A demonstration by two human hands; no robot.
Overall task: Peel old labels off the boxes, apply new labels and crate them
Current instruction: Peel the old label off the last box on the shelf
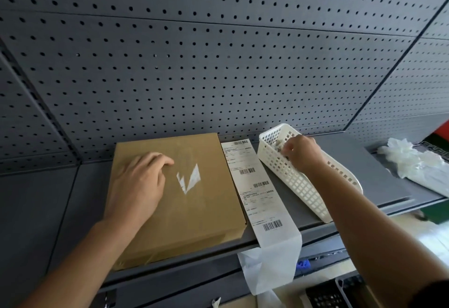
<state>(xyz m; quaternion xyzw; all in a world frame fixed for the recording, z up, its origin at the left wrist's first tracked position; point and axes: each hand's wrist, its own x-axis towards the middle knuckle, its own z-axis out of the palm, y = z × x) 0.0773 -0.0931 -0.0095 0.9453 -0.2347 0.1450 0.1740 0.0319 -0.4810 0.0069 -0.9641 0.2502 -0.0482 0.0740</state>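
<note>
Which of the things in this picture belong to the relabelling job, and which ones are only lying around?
For the job: cardboard box with label remnants, under the left hand; strip of new labels; white basket, right hand reaching in; black crate below.
Lying about: crumpled clear plastic; small blue object.

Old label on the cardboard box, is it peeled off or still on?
Mostly off: only torn white scraps remain on the cardboard box top, beside the left hand resting there.
</note>
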